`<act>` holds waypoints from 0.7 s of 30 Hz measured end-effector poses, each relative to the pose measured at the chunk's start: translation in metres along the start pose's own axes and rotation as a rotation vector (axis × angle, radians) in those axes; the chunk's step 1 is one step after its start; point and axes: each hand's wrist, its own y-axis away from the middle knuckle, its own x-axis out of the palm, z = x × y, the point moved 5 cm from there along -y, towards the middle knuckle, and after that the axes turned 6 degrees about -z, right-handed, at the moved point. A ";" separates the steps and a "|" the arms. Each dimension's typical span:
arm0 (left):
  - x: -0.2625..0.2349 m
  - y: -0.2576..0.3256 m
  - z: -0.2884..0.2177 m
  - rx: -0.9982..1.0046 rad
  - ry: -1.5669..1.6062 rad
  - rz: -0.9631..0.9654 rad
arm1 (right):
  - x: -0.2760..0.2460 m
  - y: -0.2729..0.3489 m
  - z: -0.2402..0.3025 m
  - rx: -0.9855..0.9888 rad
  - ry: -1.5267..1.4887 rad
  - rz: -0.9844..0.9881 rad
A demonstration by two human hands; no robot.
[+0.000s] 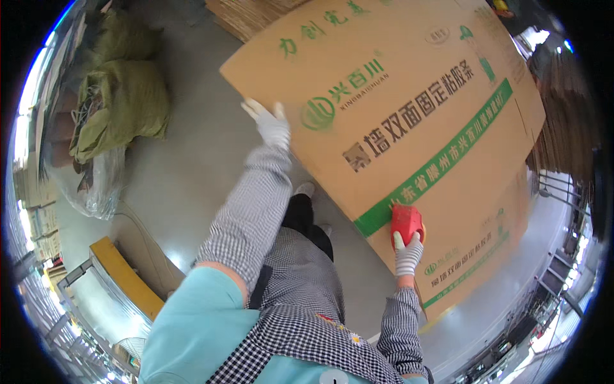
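A large brown cardboard box (396, 163), printed in green and black, lies in front of me at a slant. My left hand (272, 127), in a white glove, is at its left edge with the fingers spread, and the thumb side seems to touch the cardboard. In a striped glove, my right hand (407, 255) is closed round a red tape dispenser (405, 223). The dispenser is over the near part of the box, by the end of the green printed band. Whether its tape touches the cardboard I cannot tell.
Stuffed green woven sacks (121, 105) and a clear plastic bag (99, 185) stand on the grey floor to the left. Nearer is a yellow-edged frame (125, 278). Stacked flat cardboard (566, 121) is at the right, with more cardboard (246, 16) beyond the box.
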 end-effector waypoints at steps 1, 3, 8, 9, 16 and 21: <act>0.004 -0.004 -0.004 -0.290 0.257 0.008 | 0.003 0.002 -0.012 0.001 -0.056 0.015; 0.011 0.032 -0.015 -0.593 0.500 0.047 | 0.002 -0.003 -0.022 0.050 0.006 0.026; 0.026 0.331 0.022 -1.134 1.045 0.539 | 0.001 -0.010 -0.022 0.049 -0.115 0.038; 0.031 0.412 0.065 -0.800 0.625 0.895 | -0.003 -0.016 -0.007 0.026 -0.124 0.042; -0.024 0.456 -0.003 -1.043 0.440 1.769 | -0.046 -0.005 -0.054 0.229 -0.636 0.085; -0.029 0.266 0.036 -1.287 0.917 1.219 | -0.051 0.022 -0.063 0.536 -1.125 0.073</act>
